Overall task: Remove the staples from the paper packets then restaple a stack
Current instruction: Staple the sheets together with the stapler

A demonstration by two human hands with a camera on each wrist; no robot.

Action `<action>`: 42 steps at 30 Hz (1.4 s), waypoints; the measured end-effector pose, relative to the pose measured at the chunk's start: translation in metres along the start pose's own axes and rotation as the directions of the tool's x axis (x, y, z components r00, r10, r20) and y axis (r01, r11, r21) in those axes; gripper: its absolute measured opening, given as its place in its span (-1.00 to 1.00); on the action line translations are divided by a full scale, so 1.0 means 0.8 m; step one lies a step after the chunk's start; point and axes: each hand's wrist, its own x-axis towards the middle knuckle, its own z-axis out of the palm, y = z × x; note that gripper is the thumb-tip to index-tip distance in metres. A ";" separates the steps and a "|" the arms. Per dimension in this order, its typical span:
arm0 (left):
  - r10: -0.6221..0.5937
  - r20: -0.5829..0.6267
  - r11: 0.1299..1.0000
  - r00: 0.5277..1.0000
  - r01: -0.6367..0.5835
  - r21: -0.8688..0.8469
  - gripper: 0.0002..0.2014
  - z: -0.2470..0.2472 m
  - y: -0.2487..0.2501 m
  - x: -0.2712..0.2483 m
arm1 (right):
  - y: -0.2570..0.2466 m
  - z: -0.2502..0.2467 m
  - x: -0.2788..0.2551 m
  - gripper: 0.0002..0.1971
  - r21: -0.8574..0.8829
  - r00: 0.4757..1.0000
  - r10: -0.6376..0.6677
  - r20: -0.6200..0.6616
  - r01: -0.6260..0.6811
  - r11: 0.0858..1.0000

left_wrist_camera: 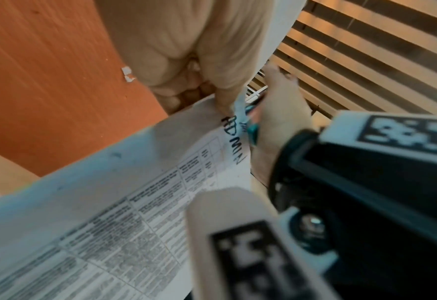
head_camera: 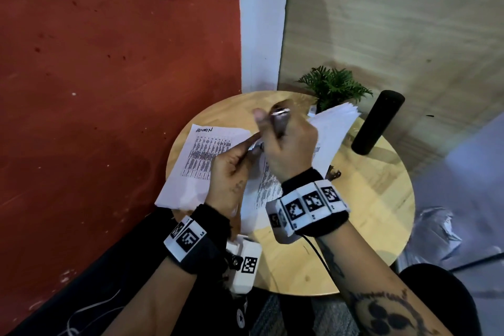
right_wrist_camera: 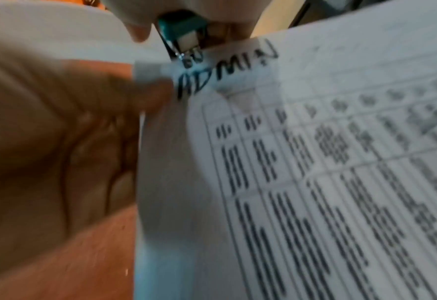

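Note:
My left hand (head_camera: 252, 147) pinches the top corner of a printed paper packet (right_wrist_camera: 314, 162) marked "ADMIN", thumb (right_wrist_camera: 125, 95) on the sheet. My right hand (head_camera: 275, 128) is wrapped round a small teal stapler (right_wrist_camera: 181, 32). The stapler's metal tip sits against that same corner, beside the handwriting. In the left wrist view the stapler (left_wrist_camera: 253, 130) shows as a teal sliver between both hands over the packet (left_wrist_camera: 135, 203). A second "ADMIN" sheet (head_camera: 207, 155) lies on the left of the round wooden table (head_camera: 368, 213). Fanned loose sheets (head_camera: 335, 128) stick out behind my right hand.
A small potted plant (head_camera: 335, 84) and a black cylinder (head_camera: 377, 123) stand at the table's far right. A small dark metal object (head_camera: 334, 173) lies near my right wrist. The red wall (head_camera: 109, 90) is close on the left. A crumpled plastic bag (head_camera: 436, 232) lies on the floor, right.

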 end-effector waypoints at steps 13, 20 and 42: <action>-0.053 0.116 0.995 0.992 0.062 -0.073 -0.84 -0.030 -0.007 0.030 | 0.184 -0.148 -0.035 -0.03 0.275 0.458 0.575 0.678 -0.883 0.379; -0.269 0.192 0.932 0.944 0.305 -0.197 -0.60 -0.050 -0.038 0.044 | 0.203 -0.121 -0.061 -0.78 0.110 0.360 0.664 0.655 -0.915 0.388; -0.555 -0.011 0.816 0.832 0.542 -0.202 -0.37 -0.129 -0.157 0.074 | 0.159 -0.030 -0.153 -0.59 -0.037 0.274 0.811 0.516 -0.939 0.341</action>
